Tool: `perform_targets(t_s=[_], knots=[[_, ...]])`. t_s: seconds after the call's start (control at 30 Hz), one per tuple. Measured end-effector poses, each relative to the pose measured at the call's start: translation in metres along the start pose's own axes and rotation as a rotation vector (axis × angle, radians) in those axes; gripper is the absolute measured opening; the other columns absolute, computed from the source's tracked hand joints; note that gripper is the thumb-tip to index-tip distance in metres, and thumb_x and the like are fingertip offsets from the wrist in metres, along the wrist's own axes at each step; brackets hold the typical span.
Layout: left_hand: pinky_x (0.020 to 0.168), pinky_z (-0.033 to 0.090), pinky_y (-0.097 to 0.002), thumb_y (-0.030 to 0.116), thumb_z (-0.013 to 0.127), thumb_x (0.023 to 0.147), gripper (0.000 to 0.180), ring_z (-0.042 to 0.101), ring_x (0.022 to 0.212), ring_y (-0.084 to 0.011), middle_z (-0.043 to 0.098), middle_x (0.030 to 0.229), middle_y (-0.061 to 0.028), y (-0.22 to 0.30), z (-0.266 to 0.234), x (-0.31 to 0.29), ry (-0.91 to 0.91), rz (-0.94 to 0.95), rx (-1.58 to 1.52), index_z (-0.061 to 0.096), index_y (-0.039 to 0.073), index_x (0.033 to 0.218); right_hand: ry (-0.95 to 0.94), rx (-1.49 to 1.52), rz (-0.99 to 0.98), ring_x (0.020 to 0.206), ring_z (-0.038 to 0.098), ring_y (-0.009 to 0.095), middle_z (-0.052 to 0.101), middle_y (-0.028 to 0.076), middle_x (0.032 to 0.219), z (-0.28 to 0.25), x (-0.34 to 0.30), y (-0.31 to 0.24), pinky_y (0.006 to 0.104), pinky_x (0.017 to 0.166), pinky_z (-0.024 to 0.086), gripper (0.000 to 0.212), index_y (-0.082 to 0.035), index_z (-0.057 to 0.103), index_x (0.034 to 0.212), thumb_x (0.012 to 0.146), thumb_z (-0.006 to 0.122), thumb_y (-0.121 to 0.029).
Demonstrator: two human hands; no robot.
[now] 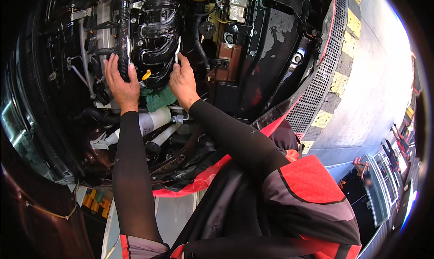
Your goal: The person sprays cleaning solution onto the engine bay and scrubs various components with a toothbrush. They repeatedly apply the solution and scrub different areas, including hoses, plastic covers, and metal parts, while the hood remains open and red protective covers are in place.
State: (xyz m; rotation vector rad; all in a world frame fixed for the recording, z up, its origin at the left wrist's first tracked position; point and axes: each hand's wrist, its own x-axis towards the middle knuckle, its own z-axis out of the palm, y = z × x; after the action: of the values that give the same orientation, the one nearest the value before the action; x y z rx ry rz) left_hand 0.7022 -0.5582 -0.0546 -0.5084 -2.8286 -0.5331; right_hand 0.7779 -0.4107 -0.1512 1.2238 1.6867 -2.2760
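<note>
My left hand lies with fingers spread over a black corrugated hose on the engine, the thumb apart from the other fingers. My right hand is closed around a slim whitish tool that points away from me; its exact kind is not clear. The tool's tip is beside the black, shiny intake pipes. Between my hands a yellow loop handle sticks up. A green cloth is tucked below it, close to my right wrist.
A translucent white reservoir sits near my left forearm. To the right run the black front frame and a grille, with a red-edged cover over the bodywork. Beyond are a yellow-and-black striped floor edge, distant people and a vehicle.
</note>
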Motion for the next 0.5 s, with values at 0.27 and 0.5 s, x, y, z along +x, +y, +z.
perform_targets(t_s=[0.27,0.5], knots=[[0.127,0.036,-0.0538,0.027,0.071,0.103,0.052,0.048,0.151,-0.0444,0.06,0.153,-0.0182,-0.001,0.001,0.0,0.006,0.0,0.005,0.06,0.0,0.146,-0.058,0.514,0.124,0.071,0.057,0.014,0.058,0.004,0.088,-0.002,-0.013,0.009,0.033,0.066,0.051,0.044,-0.002,0.047,0.158,0.114,0.049,-0.007],[0.127,0.036,-0.0539,0.028,0.071,0.103,0.052,0.047,0.151,-0.0446,0.06,0.153,-0.0182,-0.002,0.001,-0.001,0.001,-0.012,0.0,0.06,0.0,0.146,0.069,0.073,-0.097,0.064,0.051,0.007,0.055,0.001,0.08,-0.003,-0.013,-0.024,0.0239,0.057,0.043,0.046,-0.005,0.045,0.162,0.117,0.047,-0.013]])
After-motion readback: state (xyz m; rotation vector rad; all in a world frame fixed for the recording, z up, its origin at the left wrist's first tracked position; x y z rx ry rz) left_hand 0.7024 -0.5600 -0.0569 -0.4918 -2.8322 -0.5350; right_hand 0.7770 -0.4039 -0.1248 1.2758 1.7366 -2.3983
